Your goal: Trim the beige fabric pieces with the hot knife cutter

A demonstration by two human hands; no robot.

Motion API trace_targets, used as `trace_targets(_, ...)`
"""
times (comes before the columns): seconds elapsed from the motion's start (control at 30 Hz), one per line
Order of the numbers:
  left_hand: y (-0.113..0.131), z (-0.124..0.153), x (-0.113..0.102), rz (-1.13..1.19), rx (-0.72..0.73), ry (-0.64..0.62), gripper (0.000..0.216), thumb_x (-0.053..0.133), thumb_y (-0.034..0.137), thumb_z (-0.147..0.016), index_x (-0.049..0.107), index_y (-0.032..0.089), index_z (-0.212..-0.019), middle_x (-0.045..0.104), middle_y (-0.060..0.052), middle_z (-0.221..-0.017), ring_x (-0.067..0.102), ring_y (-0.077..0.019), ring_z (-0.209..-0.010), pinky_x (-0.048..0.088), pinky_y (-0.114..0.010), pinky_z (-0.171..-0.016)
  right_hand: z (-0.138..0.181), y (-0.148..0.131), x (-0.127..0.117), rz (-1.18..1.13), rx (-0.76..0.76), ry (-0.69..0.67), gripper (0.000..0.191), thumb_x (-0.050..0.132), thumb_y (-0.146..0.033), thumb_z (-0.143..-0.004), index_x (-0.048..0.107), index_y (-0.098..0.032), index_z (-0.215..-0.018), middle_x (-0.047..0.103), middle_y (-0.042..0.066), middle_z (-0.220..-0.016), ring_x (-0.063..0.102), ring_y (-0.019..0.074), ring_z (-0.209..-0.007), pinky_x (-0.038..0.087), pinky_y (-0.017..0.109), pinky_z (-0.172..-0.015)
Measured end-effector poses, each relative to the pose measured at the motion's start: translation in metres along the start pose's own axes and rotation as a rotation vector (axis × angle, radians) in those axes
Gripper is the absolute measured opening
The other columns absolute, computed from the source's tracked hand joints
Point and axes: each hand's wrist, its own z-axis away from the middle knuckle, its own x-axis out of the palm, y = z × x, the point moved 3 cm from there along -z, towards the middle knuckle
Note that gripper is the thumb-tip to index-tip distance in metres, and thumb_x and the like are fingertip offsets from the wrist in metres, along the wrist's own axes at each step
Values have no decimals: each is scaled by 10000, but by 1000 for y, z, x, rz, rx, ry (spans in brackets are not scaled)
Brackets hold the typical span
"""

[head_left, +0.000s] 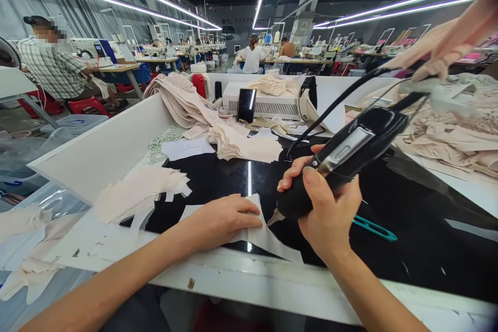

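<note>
My right hand (330, 207) is wrapped round a black corded electric cutter (346, 150) with a silver panel on its side. The cutter is tilted, and its narrow metal tip (275, 217) points down to the left, at the edge of a white fabric piece (272, 244). Whether the tip touches the cloth I cannot tell. Flat on the fabric lies my left hand (221, 220), fingers stretched out, beside the tip. A teal flat tool (375, 228) rests on the glossy black tabletop (412, 249) to the right of my right hand.
Beige fabric stacks (245, 142) and a phone (246, 105) stand beyond my hands. More cut pieces (136, 192) lie left, near a white side board (105, 150). A cable (330, 114) arches overhead. At upper right, another person's blurred hand (436, 57) reaches over piled fabric (459, 135).
</note>
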Motion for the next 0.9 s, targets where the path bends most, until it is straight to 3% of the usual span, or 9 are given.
trace_targets(0.13, 5, -1, -4, -48, 22, 21, 307, 573, 28, -1057, 760, 188, -1240, 771, -119, -1301, 740, -243, -1224, 521, -468, -1235, -2, -15, -5, -26, -16, 51, 359, 914, -351, -849, 685, -255, -1109, 709, -51, -783, 663, 153, -570, 598, 307, -557)
trace_targets(0.3, 26, -9, -5, 7, -42, 81, 373, 489, -5, -1051, 742, 151, -1277, 764, -124, -1286, 746, -212, -1156, 629, -326, -1037, 4, -31, -19, -4, -1, 84, 407, 958, -358, -800, 709, -257, -1107, 717, -42, -757, 659, 164, -555, 592, 295, -513)
trace_targets(0.43, 39, -16, 4, 10, -59, 64, 349, 516, 2, -1047, 749, 143, -1265, 775, -110, -1215, 747, -214, -1076, 632, -313, -977, 14, -36, -31, 28, 5, 91, 417, 970, -387, -802, 717, -264, -1110, 725, -37, -764, 666, 170, -572, 599, 298, -520)
trace_targets(0.63, 39, -12, 13, -46, -113, -28, 351, 506, -7, -1040, 760, 173, -1202, 761, -85, -1162, 725, -212, -1043, 622, -300, -887, 20, -37, -35, 41, 13, 86, 440, 980, -414, -807, 713, -272, -1127, 725, -32, -770, 668, 178, -571, 588, 319, -532)
trace_targets(0.9, 39, -2, 10, -33, -62, 45, 336, 498, 6, -1079, 728, 183, -1249, 766, -70, -1204, 734, -205, -1090, 612, -281, -911, 21, -36, -35, 43, 18, 78, 464, 987, -436, -803, 701, -273, -1131, 718, -34, -761, 661, 176, -571, 565, 320, -537)
